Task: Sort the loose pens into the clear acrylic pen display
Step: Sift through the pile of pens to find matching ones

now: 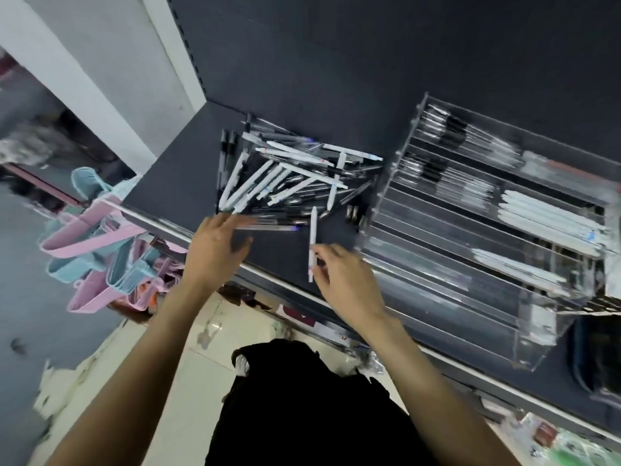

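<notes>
A heap of loose pens (pixel 289 173), white ones and black-and-clear ones, lies on the dark shelf (pixel 188 173). To its right stands the clear acrylic pen display (pixel 447 290), its slots partly filled with black-capped pens at the back and white pens on the right. My left hand (pixel 216 250) reaches to the heap's near edge, fingers stretched out and touching a clear pen (pixel 268 225). My right hand (pixel 339 274) pinches a white pen (pixel 313 237) that points away from me, just left of the display.
The shelf's metal front edge (pixel 168 227) runs diagonally under my hands. Pink and blue bags (pixel 100 250) hang below on the left. Two small dark caps (pixel 353 213) lie beside the display. A dark pouch (pixel 594 358) sits at the far right. Pale floor tiles lie below.
</notes>
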`<state>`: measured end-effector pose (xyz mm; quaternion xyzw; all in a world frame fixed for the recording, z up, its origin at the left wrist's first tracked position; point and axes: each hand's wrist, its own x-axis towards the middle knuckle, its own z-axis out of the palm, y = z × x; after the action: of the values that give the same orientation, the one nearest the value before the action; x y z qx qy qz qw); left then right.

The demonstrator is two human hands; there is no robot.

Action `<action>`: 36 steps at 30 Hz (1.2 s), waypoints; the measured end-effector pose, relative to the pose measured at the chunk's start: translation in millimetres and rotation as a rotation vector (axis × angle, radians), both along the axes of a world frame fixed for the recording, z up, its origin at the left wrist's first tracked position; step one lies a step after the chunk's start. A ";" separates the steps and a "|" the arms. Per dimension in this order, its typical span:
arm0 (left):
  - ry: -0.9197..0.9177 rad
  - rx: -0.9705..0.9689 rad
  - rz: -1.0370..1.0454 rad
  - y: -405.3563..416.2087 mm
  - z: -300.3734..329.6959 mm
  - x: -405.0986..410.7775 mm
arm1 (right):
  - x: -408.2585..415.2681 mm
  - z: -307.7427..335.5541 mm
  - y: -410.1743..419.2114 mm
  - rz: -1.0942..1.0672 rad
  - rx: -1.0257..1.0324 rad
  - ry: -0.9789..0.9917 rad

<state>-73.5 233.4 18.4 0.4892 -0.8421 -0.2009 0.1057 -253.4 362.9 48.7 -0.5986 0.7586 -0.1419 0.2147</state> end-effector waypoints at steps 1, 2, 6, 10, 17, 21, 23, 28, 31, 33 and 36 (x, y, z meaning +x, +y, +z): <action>-0.039 0.006 -0.018 -12.5 -2.3 3.7 | 5.3 -4.8 -12.6 -0.027 0.054 0.036; -0.065 0.007 -0.051 -22.7 -4.2 4.8 | 9.7 -9.4 -23.9 -0.064 0.097 0.071; -0.142 0.032 -0.221 -41.1 -9.4 -11.5 | 21.4 -24.4 -55.5 -0.215 0.230 0.173; -0.239 0.028 -0.340 -44.2 -20.8 -25.7 | 28.2 -34.1 -69.0 -0.300 0.270 0.141; -0.447 -0.097 -0.473 -56.4 -24.9 -46.8 | 27.4 -42.7 -67.2 -0.497 0.166 -0.043; -0.527 -0.106 -0.493 -55.8 -24.9 -57.7 | 22.9 -43.1 -62.9 -0.593 0.089 -0.133; -0.545 -0.098 -0.511 -55.0 -26.2 -61.4 | 20.3 -41.3 -59.8 -0.592 0.053 -0.154; -0.479 -0.002 -0.513 -54.3 -21.2 -63.3 | 15.9 -36.9 -51.9 -0.610 -0.035 -0.289; 0.042 0.433 -0.297 -52.9 -3.0 -59.1 | 12.4 -31.2 -45.2 -0.617 -0.124 -0.450; 0.464 0.807 -0.146 -40.1 19.6 -58.2 | 10.4 -19.3 -40.6 -0.652 -0.194 -0.671; 0.761 1.114 -0.050 -16.9 38.2 -59.4 | 7.9 2.9 -33.6 -0.633 -0.277 -0.978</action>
<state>-132.9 216.5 56.6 0.3463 -0.5279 -0.7658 0.1225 -245.5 329.3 51.5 -0.2310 0.6878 -0.5555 0.4062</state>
